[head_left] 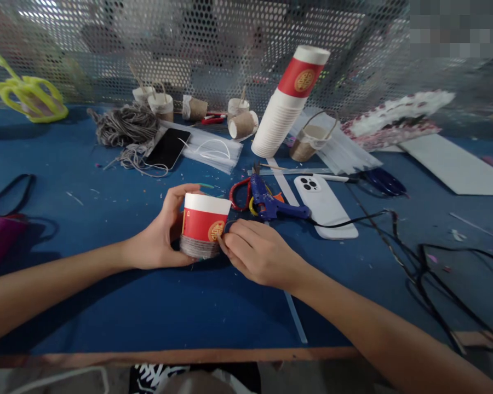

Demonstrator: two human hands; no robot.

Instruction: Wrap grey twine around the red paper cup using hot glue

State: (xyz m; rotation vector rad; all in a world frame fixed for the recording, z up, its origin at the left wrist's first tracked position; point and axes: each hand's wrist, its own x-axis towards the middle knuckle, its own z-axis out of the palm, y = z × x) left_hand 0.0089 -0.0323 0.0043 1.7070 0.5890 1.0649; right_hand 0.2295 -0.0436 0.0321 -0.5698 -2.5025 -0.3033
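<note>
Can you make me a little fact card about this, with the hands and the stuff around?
Left hand: holding the paper cup
Right hand: curled at the cup's side; grip unclear
Cup: red and white, grey yarn around its lower part
Beyond the hands: blue glue gun, white phone
Farther back: leaning cup stack, yarn bundle

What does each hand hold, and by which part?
Left hand: paper cup, by its side. Right hand: pinched beside it, perhaps on the grey cord; grip hidden.

On the blue surface (127,312) lies a white phone (327,207); just left of it, a glue gun (263,202); behind it, stacked paper cups (277,117); farther left, grey yarn (125,125).
</note>
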